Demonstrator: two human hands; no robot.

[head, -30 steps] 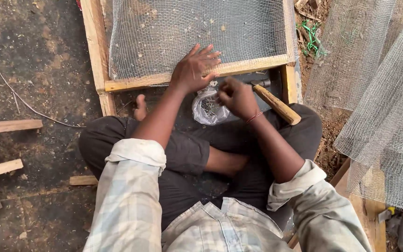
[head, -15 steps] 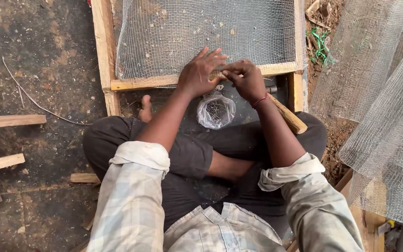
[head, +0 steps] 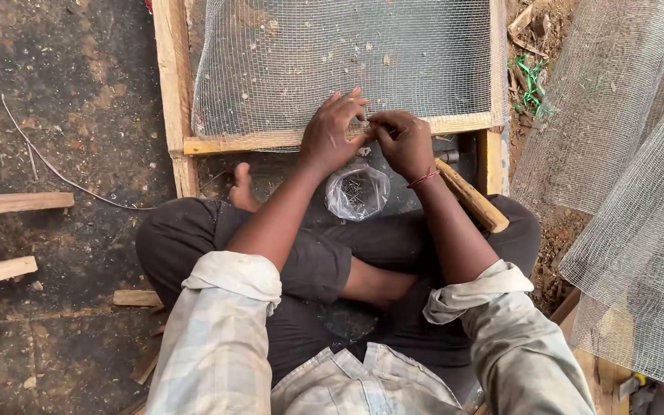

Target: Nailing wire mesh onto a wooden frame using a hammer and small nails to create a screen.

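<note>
— Did you catch what changed just then?

— Yes. A second before, the right hand [head: 403, 142] was down by the clear plastic bag [head: 356, 190] of small nails, next to the wooden handle [head: 472, 196] lying across the person's leg. By this moment it had come up to the near rail of the wooden frame [head: 255, 141], and the left hand [head: 332, 134] had slid along to meet it.

— So both hands ended at the same spot?

— Fingertip to fingertip, right on the edge of the wire mesh [head: 347, 54] where it lay over the rail. I judged a nail had been fetched and was being set there.

— Could you see the nail?

— Not clearly; something tiny seemed pinched between the right thumb and fingers, too small to be sure. That grip was clenched tight. The left one pressed on the mesh with fingers spread, holding nothing I could make out.

— And the bag?

— Just below the hands, on the ground between the knees, untouched.
</note>
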